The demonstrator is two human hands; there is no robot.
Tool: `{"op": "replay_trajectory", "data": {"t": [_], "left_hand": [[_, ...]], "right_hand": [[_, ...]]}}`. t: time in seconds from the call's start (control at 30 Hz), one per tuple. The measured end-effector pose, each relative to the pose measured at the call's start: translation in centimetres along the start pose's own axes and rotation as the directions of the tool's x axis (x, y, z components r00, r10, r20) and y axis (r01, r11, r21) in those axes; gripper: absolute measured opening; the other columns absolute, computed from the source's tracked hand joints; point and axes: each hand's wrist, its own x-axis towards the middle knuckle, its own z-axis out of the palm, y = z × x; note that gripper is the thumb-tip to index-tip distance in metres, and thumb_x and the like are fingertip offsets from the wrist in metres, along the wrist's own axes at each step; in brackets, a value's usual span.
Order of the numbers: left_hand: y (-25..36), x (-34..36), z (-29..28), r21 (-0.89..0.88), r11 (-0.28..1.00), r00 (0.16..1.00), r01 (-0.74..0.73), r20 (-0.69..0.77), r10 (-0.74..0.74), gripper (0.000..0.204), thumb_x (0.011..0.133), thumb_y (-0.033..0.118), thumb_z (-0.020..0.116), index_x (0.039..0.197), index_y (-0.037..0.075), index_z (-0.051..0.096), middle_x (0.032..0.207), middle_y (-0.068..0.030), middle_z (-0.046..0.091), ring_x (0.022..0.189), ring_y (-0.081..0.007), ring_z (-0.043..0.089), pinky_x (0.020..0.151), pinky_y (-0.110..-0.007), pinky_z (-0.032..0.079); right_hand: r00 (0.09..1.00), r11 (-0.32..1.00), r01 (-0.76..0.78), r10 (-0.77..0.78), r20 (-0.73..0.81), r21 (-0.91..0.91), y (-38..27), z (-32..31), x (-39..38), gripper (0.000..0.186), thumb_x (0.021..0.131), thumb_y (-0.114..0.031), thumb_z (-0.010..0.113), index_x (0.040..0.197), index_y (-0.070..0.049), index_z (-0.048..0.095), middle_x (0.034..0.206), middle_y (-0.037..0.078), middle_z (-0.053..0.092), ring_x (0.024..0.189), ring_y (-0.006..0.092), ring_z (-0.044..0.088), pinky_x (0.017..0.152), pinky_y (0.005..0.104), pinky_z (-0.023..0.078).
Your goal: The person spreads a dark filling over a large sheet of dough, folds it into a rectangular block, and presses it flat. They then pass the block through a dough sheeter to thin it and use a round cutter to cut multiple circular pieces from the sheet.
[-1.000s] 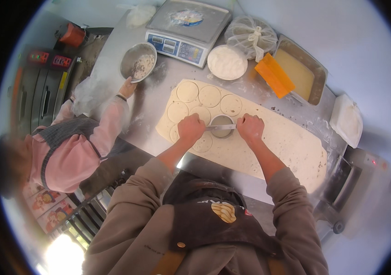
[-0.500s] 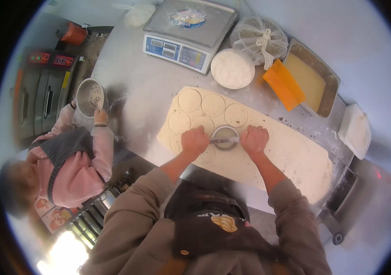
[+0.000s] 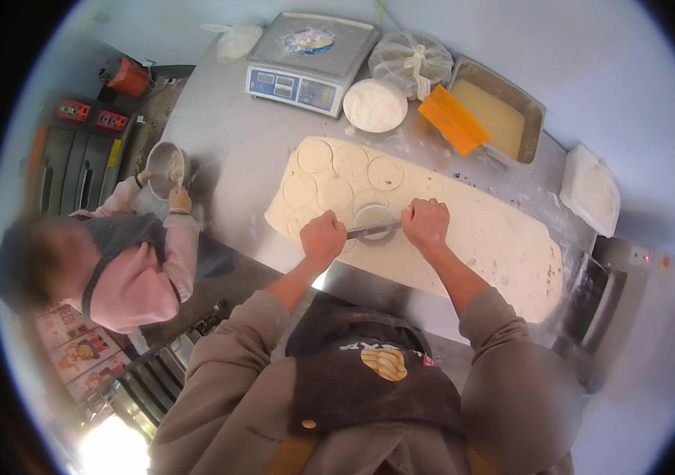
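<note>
A round metal dough cutter [image 3: 372, 230] with a straight bar across it is held between my two hands over the rolled dough sheet [image 3: 472, 237]. My left hand [image 3: 324, 236] is closed round the bar's left end, and my right hand [image 3: 426, 222] grips its right end. The ring looks tilted, its far side showing beyond the bar; whether its lower edge touches the dough I cannot tell. Several cut circles [image 3: 350, 160] mark the left part of the sheet, still lying in place. Dark specks dot the sheet's right part.
Along the table's far side stand a scale [image 3: 294, 85], a bowl of white flour [image 3: 375, 106], a tied plastic bag [image 3: 410, 63], an orange scraper [image 3: 454, 120] and a metal tray of pale yellow liquid [image 3: 489, 111]. A white container [image 3: 591, 190] sits right. At left, a co-worker holds a metal bowl [image 3: 166, 168].
My hands have brought the cutter slightly toward me and it looks more tilted; a circle outline now shows beyond it. The whole view has shifted a little.
</note>
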Motion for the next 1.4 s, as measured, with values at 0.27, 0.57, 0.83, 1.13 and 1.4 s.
{"op": "replay_trajectory", "data": {"t": [0.27, 0.57, 0.83, 1.13, 1.4], "left_hand": [[-0.2, -6.8, 2.4, -0.01, 0.998, 0.997, 0.058, 0.059, -0.057, 0.023, 0.094, 0.027, 0.063, 0.086, 0.007, 0.071, 0.082, -0.0227, 0.074, 0.077, -0.0457, 0.073, 0.072, -0.059, 0.057], [-1.2, -6.0, 2.5, 0.075, 0.994, 0.995, 0.077, 0.06, -0.082, 0.023, 0.094, 0.026, 0.062, 0.088, 0.007, 0.072, 0.083, -0.0226, 0.075, 0.079, -0.0449, 0.074, 0.073, -0.058, 0.058], [-1.8, -5.2, 2.2, 0.053, 0.992, 0.987, 0.11, 0.112, -0.116, 0.023, 0.095, 0.026, 0.061, 0.089, 0.007, 0.071, 0.086, -0.0219, 0.076, 0.083, -0.0446, 0.074, 0.076, -0.057, 0.057], [-1.9, -5.0, 2.2, 0.041, 0.993, 0.978, 0.115, 0.172, -0.12, 0.025, 0.095, 0.026, 0.059, 0.092, 0.006, 0.073, 0.089, -0.0223, 0.077, 0.087, -0.0449, 0.075, 0.079, -0.057, 0.058], [-2.2, -4.8, 2.9, 0.052, 0.998, 0.991, 0.022, 0.129, -0.028, 0.022, 0.095, 0.024, 0.06, 0.084, 0.007, 0.069, 0.078, -0.0223, 0.073, 0.074, -0.0461, 0.071, 0.07, -0.06, 0.055]], "right_hand": [[0.97, 0.995, -0.077, 0.091, 0.226, -0.067, 0.5, -0.9, -6.4, 0.028, 0.093, -0.026, 0.064, 0.076, -0.006, 0.076, 0.074, 0.018, 0.073, 0.075, 0.0372, 0.07, 0.077, 0.0511, 0.053], [0.952, 0.991, -0.115, 0.131, 0.277, -0.075, 0.0, 0.4, -6.7, 0.031, 0.095, -0.03, 0.062, 0.084, -0.006, 0.078, 0.08, 0.019, 0.075, 0.082, 0.0379, 0.072, 0.083, 0.0528, 0.053], [0.937, 0.985, -0.157, 0.172, 0.303, -0.075, -1.1, 0.7, -6.5, 0.027, 0.093, -0.028, 0.063, 0.083, -0.007, 0.078, 0.079, 0.021, 0.074, 0.08, 0.0405, 0.072, 0.081, 0.0548, 0.056], [0.898, 0.989, -0.005, 0.071, 0.433, -0.151, -1.4, 0.4, -5.2, 0.033, 0.097, -0.03, 0.06, 0.085, -0.006, 0.08, 0.08, 0.021, 0.076, 0.08, 0.0398, 0.074, 0.083, 0.0559, 0.057], [0.811, 0.993, 0.047, 0.026, 0.585, -0.109, -0.7, 1.0, -4.2, 0.036, 0.096, -0.031, 0.06, 0.08, -0.007, 0.08, 0.08, 0.021, 0.076, 0.078, 0.0399, 0.075, 0.08, 0.0539, 0.057]]}}
